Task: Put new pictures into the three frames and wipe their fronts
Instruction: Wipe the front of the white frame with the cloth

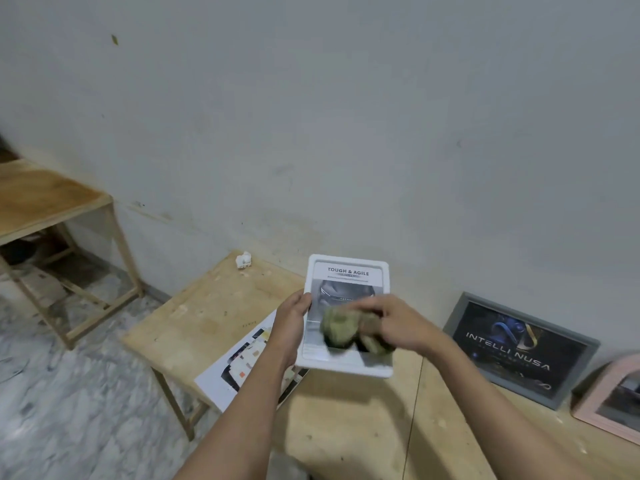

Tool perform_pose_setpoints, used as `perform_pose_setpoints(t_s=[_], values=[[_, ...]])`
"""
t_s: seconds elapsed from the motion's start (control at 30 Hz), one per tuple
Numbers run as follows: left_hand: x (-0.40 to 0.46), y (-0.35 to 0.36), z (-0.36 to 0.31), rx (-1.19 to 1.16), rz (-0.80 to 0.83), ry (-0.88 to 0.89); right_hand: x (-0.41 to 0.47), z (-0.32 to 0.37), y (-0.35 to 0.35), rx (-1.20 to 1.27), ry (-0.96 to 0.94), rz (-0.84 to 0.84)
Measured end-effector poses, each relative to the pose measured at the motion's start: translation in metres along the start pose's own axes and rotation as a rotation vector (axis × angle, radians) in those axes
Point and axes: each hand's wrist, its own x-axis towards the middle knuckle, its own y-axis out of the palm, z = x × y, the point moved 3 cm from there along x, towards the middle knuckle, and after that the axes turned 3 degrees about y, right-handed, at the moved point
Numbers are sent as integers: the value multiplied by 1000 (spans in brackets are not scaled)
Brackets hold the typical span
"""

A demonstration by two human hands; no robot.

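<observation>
My left hand (290,315) grips the left edge of a white frame (348,268), held upright above the wooden table (214,317). The frame holds a picture headed "TOUGH & AGILE" with a car on it. My right hand (398,322) presses a bunched green cloth (341,329) against the lower part of the frame's front. A grey frame (519,348) with a dark "INTELLI NUSA" picture leans on the wall at the right. A pink frame (613,400) leans beside it at the right edge, partly cut off.
A loose printed sheet (239,365) lies on the table under my left forearm, overhanging the front edge. A small white crumpled object (243,260) sits at the table's back corner. Another wooden table (45,202) stands at the left over a marble floor.
</observation>
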Motion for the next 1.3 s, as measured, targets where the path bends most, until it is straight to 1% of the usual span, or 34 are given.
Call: perform_pose_setpoints(t_s=[0.03,0.07,0.1,0.13,0.17,0.23,0.3,0.37,0.4,0.43,0.47,0.53,0.57,0.6,0.67,0.7,0.73,0.77,0.8,0.87,0.9,0.93,1.0,1.07,1.17,1.2,1.3], values=[[1,2,-2,14,18,17,8,2,-15,-28,-35,-213],[-1,6,-6,15,38,30,18,6,-28,-128,-74,-423],[-1,12,-9,9,64,44,26,10,-33,-241,-115,-577],[-5,18,-14,3,79,45,34,15,-31,-348,-163,-655],[-7,24,-18,-22,85,50,40,20,-25,-440,-219,-677],[-8,28,-26,-114,64,69,43,25,-3,-538,-317,-644],[-5,20,-32,-159,18,87,35,21,16,-524,-385,-582],[0,9,-32,-162,-30,106,21,18,31,-486,-477,-446],[1,3,-32,-146,-56,113,15,15,39,-492,-527,-350],[1,0,-32,-118,-79,126,7,12,47,-496,-536,-233],[1,-1,-33,-91,-87,136,1,6,53,-478,-477,-127],[4,-1,-27,-48,-77,130,-7,-1,50,-357,-267,-2],[2,1,-25,-47,-81,118,-9,0,42,-234,-195,-5],[0,4,-23,-61,-82,106,-10,5,32,-133,-183,-77],[-4,11,-24,-51,-64,103,-3,19,8,43,-210,-294],[-6,16,-25,-28,-53,113,5,23,-3,82,-230,-361],[-7,20,-27,-16,-46,125,12,28,-8,63,-232,-375],[-8,23,-28,-7,-44,131,21,29,-14,-15,-211,-412],[-8,25,-28,-15,-45,131,30,27,-19,-199,-186,-483],[-8,26,-29,-28,-50,123,40,20,-27,-565,-197,-710],[-8,25,-29,-24,-50,124,40,17,-24,-650,-225,-765],[-9,25,-30,-23,-49,132,38,15,-19,-657,-256,-794],[-10,24,-33,-54,-59,135,32,12,1,-677,-337,-825],[-11,25,-37,-81,-76,127,28,12,22,-733,-383,-790],[-14,26,-35,-95,-81,105,31,16,37,-803,-253,-680],[-14,26,-35,-96,-84,107,34,16,40,-812,-253,-663],[-12,28,-38,-101,-83,138,42,16,45,-816,-389,-567]])
